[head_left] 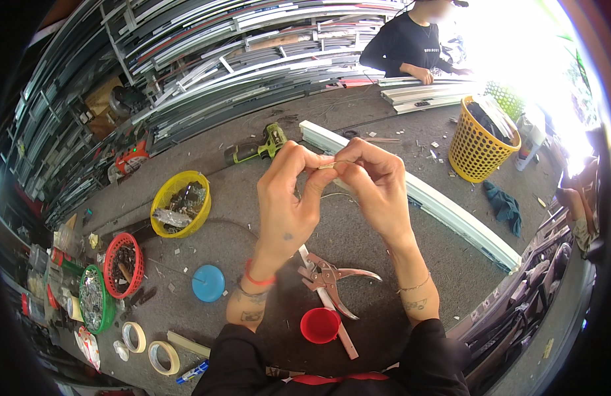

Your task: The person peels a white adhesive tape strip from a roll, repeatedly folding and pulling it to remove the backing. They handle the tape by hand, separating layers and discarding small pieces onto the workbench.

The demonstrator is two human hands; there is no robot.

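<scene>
Both my hands meet above the middle of the worktop. Thumb and fingertips of my left hand (286, 191) pinch one side of a small pale strip (327, 166). Opposite, my right hand (379, 188) pinches at the same strip; the fingertips cover most of it, so its kind does not show. Behind and to the right of the hands lies a long white profile (444, 211). A green and black cordless drill (262, 146) rests just beyond my left hand. Below the hands, metal locking pliers (332, 276) lie across a narrow flat bar (345, 340), beside a red cup (320, 326).
At left stand a yellow basket (155, 206), a red basket (140, 261) and a green basket (108, 310) with small parts. A blue disc (208, 284) and tape rolls (163, 358) lie nearer. A tall yellow basket (474, 155) stands right; another person (404, 46) works behind.
</scene>
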